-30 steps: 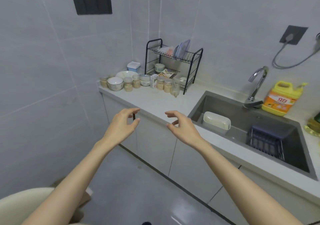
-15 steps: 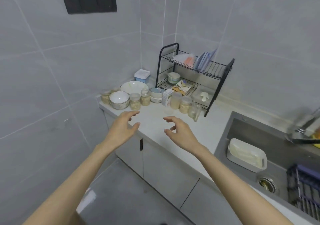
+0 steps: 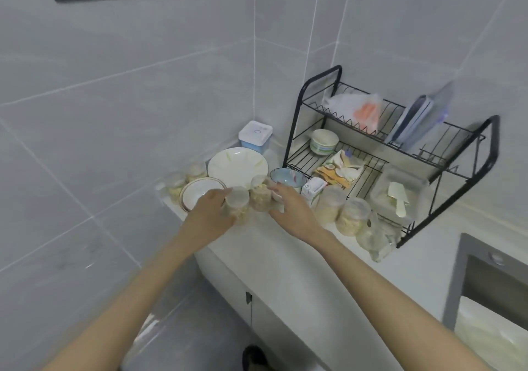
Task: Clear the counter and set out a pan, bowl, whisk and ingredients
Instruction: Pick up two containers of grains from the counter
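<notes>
Clearing step in hand. Left of the dish rack [image 3: 294,130], the left hand [image 3: 211,217] curls against a lidded grain jar [image 3: 237,202]; blur prevents confirming a grip. The right hand [image 3: 291,213], fingers loosely spread and empty, is beside the neighbouring jar [image 3: 260,197]. Next move calls for securing both jars and lifting them clear of the gold-rimmed bowl [image 3: 197,195].

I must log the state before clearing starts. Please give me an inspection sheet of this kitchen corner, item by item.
Surface: pale counter, crowded at the corner.
Job's things: gold-rimmed bowl, blue bowl, white plate; no pan or whisk seen.
Clutter: filled jars, lidded box, loaded black rack.
Hands: left hand at a small jar, right hand at the next jar; grip unclear, blurred.
Cables: nothing seen.
Surroundings: tiled walls, sink at right.
</notes>
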